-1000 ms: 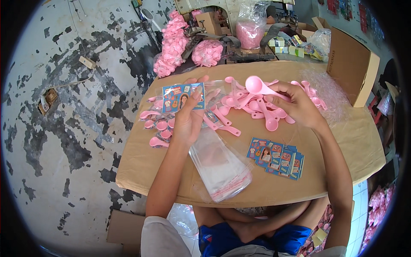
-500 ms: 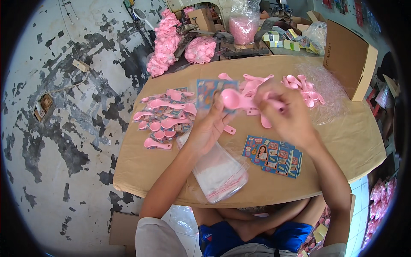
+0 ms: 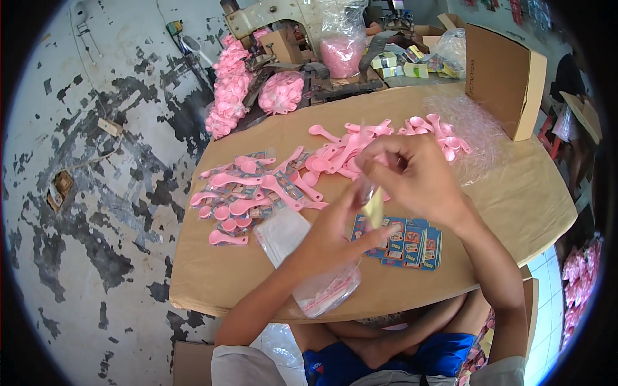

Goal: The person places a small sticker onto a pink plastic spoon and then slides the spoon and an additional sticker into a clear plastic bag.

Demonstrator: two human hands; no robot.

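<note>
Above the middle of the table, my left hand (image 3: 335,228) holds a small card (image 3: 373,210) with its pale yellow side showing, apparently inside clear plastic. My right hand (image 3: 415,177) is at the card's upper end, fingers pinched; what they grip is hidden. Under my left forearm lies a stack of clear plastic bags (image 3: 328,289). Blue printed cards (image 3: 409,244) are spread below my right hand. A heap of loose pink measuring spoons (image 3: 341,151) lies beyond my hands. To the left, pink spoons packed with cards (image 3: 241,206) are piled up.
Crumpled clear plastic (image 3: 463,122) and an upright cardboard box (image 3: 505,80) stand at the table's far right. Behind the table are bagged pink pieces (image 3: 281,92), a clear sack of pink bits (image 3: 342,55) and a sewing machine (image 3: 277,16). A peeling wall (image 3: 96,193) rises left.
Both hands have come lower and nearer to each other. The card has turned from its blue printed side to its yellow side. The pink spoon seen between my hands no longer shows there.
</note>
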